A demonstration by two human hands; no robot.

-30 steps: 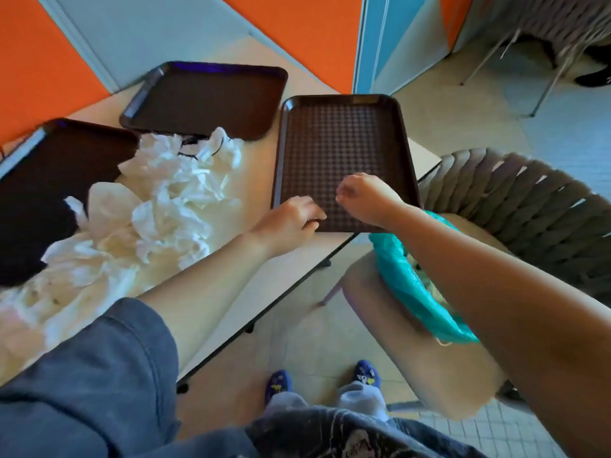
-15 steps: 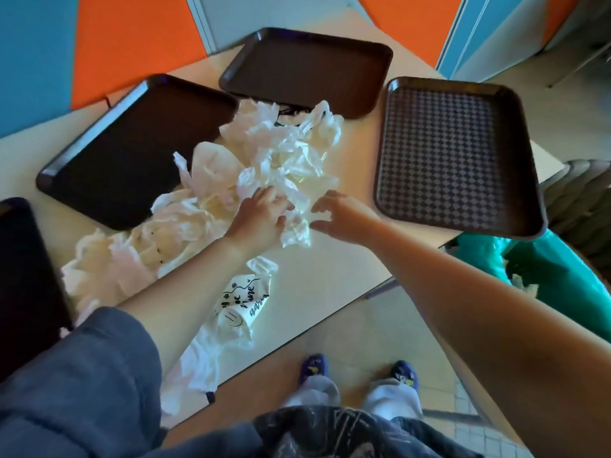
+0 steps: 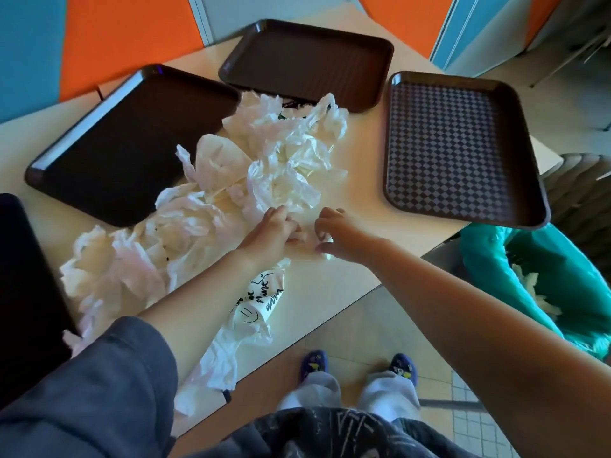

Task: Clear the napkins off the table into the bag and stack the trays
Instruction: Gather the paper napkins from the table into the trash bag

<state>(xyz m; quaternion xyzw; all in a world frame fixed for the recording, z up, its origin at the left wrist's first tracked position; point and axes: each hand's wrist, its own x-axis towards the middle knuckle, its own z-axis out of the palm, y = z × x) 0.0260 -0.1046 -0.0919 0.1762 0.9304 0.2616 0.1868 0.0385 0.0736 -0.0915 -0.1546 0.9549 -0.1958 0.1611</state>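
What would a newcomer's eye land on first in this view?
Probably the big heap of crumpled white paper napkins sprawled across the middle of the pale table, with the left hand and right hand reaching into its near edge. Around it lie dark brown plastic trays, the checker-patterned one at right, above a teal plastic bag already holding some napkins.

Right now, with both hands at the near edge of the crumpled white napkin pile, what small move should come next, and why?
Probably close both hands on a bunch of napkins. The left hand and right hand sit curled at the edge of the crumpled white napkin pile, neither clearly gripping, and the open teal plastic bag waits to the right, past the table's edge.
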